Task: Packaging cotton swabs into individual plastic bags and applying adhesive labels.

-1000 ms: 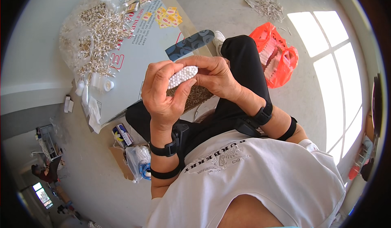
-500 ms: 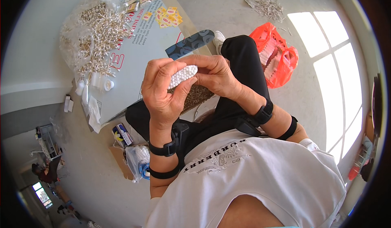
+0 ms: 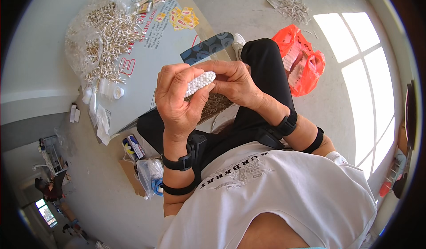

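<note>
Both hands meet at centre: the left hand (image 3: 177, 98) grips a white beaded strip (image 3: 199, 83), and the right hand (image 3: 235, 84) pinches its 2 o'clock end. The strip looks full of beads; loose pins (image 3: 106, 31) remain heaped at 10 o'clock.

Hands: two are showing, the left hand (image 3: 177, 100) and the right hand (image 3: 237, 84).
White beaded strips: one (image 3: 199, 83) is lying between the hands.
Black wrist straps: four are showing, two (image 3: 179, 175) per forearm.
Orange plastic bags: one (image 3: 301, 64) is lying on the floor.
Piles of small pale pieces: two, one big pile (image 3: 106, 35) and one small pile (image 3: 288, 4).
</note>
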Motion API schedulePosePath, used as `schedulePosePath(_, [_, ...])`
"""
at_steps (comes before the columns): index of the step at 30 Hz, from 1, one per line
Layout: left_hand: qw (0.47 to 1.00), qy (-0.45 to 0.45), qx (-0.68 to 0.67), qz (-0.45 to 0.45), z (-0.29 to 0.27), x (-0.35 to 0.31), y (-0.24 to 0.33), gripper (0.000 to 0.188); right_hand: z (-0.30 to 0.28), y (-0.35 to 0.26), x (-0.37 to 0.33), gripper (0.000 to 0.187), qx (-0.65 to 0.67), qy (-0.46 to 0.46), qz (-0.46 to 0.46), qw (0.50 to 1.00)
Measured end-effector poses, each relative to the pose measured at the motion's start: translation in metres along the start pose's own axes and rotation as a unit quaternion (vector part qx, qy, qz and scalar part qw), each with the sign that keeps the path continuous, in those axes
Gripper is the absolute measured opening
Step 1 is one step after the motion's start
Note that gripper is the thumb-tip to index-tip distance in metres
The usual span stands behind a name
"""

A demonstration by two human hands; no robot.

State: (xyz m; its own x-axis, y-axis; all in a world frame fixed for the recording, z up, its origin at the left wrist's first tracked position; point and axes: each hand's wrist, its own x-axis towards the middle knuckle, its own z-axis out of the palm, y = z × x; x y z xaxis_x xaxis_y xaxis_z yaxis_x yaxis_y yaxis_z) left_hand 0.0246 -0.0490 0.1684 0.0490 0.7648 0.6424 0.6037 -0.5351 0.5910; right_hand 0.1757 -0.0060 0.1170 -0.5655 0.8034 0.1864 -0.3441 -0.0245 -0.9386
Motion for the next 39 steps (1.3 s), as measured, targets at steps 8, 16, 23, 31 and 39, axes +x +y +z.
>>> schedulePosePath(8, [1.000,0.001,0.001,0.002,-0.0011,-0.0002,0.0002,0.028,0.0011,-0.0026,0.0005,0.035,0.015,-0.005,0.001,1.000])
schedulePosePath(16, [1.000,-0.005,0.007,-0.007,-0.0012,-0.0005,0.0009,0.029,0.0013,-0.0043,0.0009,0.032,0.012,-0.010,-0.013,1.000])
schedulePosePath(23, [0.999,0.003,0.030,0.015,0.0004,-0.0014,-0.0013,0.026,0.0045,-0.0061,0.0009,0.031,0.007,-0.007,-0.009,1.000])
schedulePosePath(31, [1.000,0.006,0.017,0.003,0.0019,-0.0027,-0.0004,0.027,0.0054,-0.0096,0.0004,0.031,-0.001,-0.008,-0.016,1.000])
schedulePosePath(39, [1.000,0.005,0.023,-0.002,-0.0025,-0.0014,0.0006,0.029,0.0007,-0.0010,-0.0002,0.031,0.036,0.002,-0.006,0.999])
